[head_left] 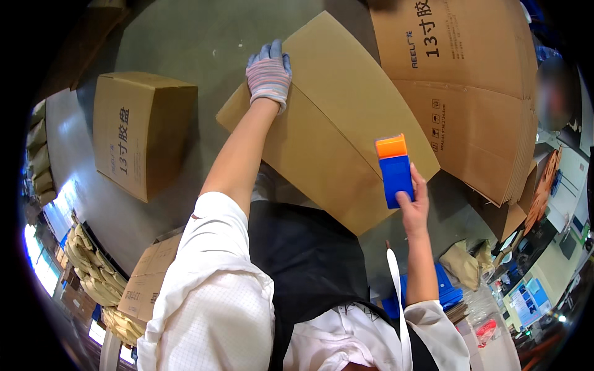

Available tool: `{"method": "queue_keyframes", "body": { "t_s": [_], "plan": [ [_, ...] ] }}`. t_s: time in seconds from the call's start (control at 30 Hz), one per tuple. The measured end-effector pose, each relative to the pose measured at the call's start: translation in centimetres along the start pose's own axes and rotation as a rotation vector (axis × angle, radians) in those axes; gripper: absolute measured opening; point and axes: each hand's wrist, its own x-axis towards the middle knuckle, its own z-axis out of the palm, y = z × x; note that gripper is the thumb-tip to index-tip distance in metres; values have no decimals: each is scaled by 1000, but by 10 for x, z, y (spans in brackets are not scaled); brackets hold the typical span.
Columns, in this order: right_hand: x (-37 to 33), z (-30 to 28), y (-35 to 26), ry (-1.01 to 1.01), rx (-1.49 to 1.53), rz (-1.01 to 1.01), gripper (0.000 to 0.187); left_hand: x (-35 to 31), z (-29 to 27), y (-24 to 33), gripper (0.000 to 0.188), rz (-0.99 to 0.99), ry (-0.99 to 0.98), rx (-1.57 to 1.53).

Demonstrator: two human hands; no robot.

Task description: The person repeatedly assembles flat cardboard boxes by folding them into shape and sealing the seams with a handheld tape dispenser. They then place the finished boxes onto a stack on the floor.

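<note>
My left hand (268, 74), in a striped knit glove, grips the upper left edge of a flattened brown cardboard box (346, 117) that tilts over the grey floor. My bare right hand (415, 207) holds a blue tape dispenser with an orange top (394, 170) against the lower right part of that box. My white sleeves and black apron fill the lower middle of the view.
An assembled cardboard box (141, 139) stands on the floor at left. A stack of flat cartons (476, 93) leans at the upper right. More flat cartons (148, 284) and bundles (93, 272) lie at lower left. Blue items (447, 295) and clutter sit at lower right.
</note>
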Motion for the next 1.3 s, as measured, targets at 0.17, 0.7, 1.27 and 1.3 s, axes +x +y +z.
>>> {"method": "queue_keyframes", "body": {
  "t_s": [0.17, 0.7, 1.27, 1.3],
  "plan": [
    [56, 45, -24, -73, 89, -168, 29, -2, 11, -5, 38, 35, 104, -27],
    [79, 70, 31, -88, -184, -129, 41, -86, -53, 48, 43, -728, -1216, -1387],
    [106, 88, 2, -217, -290, 114, 39, 82, 67, -122, 41, -176, -752, -279],
    [107, 88, 4, -210, -293, 110, 40, 75, 74, -112, 41, -66, -822, -211]
  ]
}}
